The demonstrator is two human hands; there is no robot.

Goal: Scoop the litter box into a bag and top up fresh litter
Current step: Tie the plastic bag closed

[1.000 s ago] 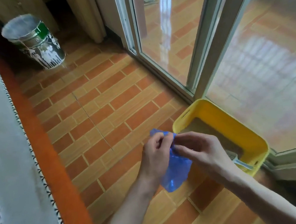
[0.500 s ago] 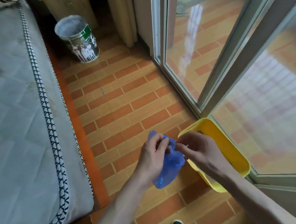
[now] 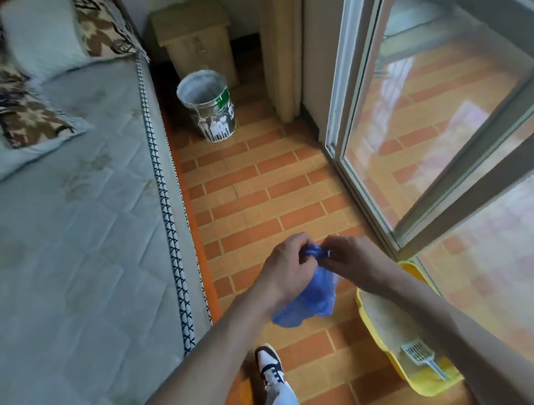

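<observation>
Head view, looking down at both hands held out over the floor. The left hand [image 3: 288, 270] and the right hand [image 3: 353, 258] meet at the gathered top of a blue plastic bag [image 3: 310, 294]; each has its fingers curled and pinching the crumpled neck of the bag, knuckles nearly touching. The body of the bag hangs below the hands, clear of the floor.

Below and to the right of the right forearm stands a yellow litter box [image 3: 431, 385], on the floor just beside the sliding glass door [image 3: 438, 128]. Pale litter [image 3: 385, 316] lies inside it. A light-coloured scoop [image 3: 419, 353] rests in the near end of the box, slotted head on the litter, handle toward the near rim. The forearm covers part of the box.

Floor [image 3: 259, 203]: brick-pattern tile in orange and tan. One shoe [image 3: 269, 363], white with dark trim, and a pale trouser leg show beneath the left forearm.

To the left, a quilted mattress [image 3: 60, 268] with patterned edging runs along the floor strip; pillows [image 3: 39, 35] and a patterned blanket lie at its far end. At the far wall stand a paint-streaked bucket [image 3: 208, 110] and, behind it, a small wooden cabinet [image 3: 196, 43]. A curtain [image 3: 280, 37] hangs beside the door frame.
</observation>
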